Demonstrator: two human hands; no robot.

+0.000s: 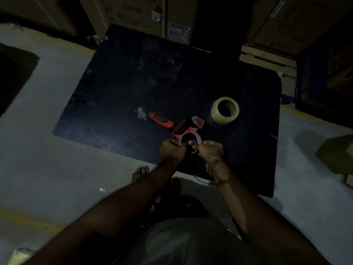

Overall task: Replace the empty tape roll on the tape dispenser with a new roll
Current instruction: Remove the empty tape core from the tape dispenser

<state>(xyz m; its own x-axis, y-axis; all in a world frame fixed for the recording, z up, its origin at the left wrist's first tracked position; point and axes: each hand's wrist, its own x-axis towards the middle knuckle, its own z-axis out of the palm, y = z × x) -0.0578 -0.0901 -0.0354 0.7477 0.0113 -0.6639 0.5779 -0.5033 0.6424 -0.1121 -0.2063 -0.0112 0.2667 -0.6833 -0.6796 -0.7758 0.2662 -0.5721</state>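
Note:
An orange and black tape dispenser [172, 124] lies on its side on the black table [152, 77], handle pointing left. The empty tape roll [191, 141], a thin pale core around a red hub, sits on its spindle at the near end. My left hand [172, 150] pinches the core's left edge and my right hand [210, 150], with a gold bracelet at the wrist, pinches its right edge. A new roll of clear tape [225, 110] with a brown cardboard core lies flat on the table, up and to the right of the dispenser, apart from it.
A crumpled scrap of tape [141, 113] lies left of the dispenser handle. Cardboard boxes [133, 14] are stacked behind the table, and another box [338, 153] stands at the right. Pale floor with yellow lines surrounds the table. My sandalled foot [140, 173] shows under the table's near edge.

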